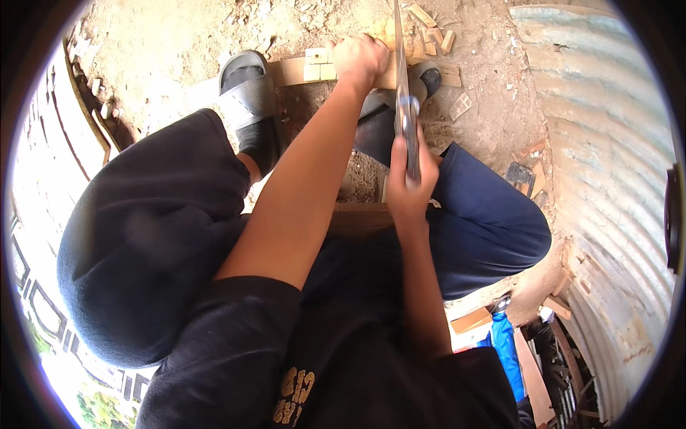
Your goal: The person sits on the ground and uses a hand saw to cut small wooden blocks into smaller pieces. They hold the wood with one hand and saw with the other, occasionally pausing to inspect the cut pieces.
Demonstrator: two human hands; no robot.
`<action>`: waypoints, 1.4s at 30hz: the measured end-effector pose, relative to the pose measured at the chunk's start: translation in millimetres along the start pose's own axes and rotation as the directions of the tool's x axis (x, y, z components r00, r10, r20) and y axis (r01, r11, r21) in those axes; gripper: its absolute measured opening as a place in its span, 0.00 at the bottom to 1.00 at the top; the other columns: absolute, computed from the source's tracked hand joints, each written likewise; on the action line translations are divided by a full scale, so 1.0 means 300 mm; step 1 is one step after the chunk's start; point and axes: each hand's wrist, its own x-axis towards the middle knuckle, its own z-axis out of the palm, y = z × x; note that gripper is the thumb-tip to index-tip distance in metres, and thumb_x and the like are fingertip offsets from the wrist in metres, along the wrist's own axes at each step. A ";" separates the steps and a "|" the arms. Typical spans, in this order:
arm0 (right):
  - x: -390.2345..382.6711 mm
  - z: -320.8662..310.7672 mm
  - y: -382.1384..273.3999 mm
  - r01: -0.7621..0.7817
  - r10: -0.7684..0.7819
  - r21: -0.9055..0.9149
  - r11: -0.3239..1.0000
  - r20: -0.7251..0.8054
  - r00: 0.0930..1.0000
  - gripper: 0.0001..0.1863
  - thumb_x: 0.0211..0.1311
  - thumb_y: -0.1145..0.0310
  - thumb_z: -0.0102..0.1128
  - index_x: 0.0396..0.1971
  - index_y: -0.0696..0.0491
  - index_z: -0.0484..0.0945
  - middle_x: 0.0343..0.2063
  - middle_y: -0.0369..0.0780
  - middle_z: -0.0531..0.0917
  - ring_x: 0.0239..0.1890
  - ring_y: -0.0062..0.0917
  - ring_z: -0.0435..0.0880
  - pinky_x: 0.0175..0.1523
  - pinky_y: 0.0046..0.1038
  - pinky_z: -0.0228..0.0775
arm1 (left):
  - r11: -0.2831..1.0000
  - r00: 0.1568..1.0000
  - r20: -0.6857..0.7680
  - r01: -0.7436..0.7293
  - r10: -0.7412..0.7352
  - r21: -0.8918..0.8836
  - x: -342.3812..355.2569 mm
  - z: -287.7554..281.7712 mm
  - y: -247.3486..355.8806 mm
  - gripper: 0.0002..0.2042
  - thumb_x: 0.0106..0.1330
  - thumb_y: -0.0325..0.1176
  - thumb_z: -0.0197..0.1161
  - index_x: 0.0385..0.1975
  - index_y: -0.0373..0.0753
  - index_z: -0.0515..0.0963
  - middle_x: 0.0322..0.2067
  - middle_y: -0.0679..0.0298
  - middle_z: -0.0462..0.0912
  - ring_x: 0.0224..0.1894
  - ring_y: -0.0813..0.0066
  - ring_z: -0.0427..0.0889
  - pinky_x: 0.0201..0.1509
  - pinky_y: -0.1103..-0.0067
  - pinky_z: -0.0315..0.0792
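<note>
My left hand (359, 58) is closed over a pale wooden strip (299, 71) that lies across the dirt ground between my two feet. My right hand (409, 187) grips the handle of a long metal blade (400, 64), which runs away from me and crosses the strip just right of my left hand. Small cut wooden blocks (431, 39) lie beyond the strip. My feet wear grey slide sandals, the left sandal (246, 82) beside the strip's left end. I am crouched, with my knees to either side of my arms.
A corrugated metal sheet (607, 143) curves along the right. Wood scraps (532, 175) lie by it. A wooden board (361, 214) sits under me. Lower right holds boards and blue material (507, 347). A fence-like edge (78, 107) runs on the left.
</note>
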 end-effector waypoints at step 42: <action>0.051 0.011 0.010 -0.070 0.067 0.070 0.995 0.050 0.997 0.20 0.70 0.73 0.51 0.58 0.65 0.71 0.46 0.47 0.84 0.41 0.23 0.81 0.50 0.29 0.73 | 1.000 0.999 0.045 -0.024 0.023 0.010 0.018 0.008 0.001 0.24 0.66 0.42 0.41 0.41 0.35 0.84 0.43 0.47 0.85 0.50 0.55 0.83 0.69 0.60 0.54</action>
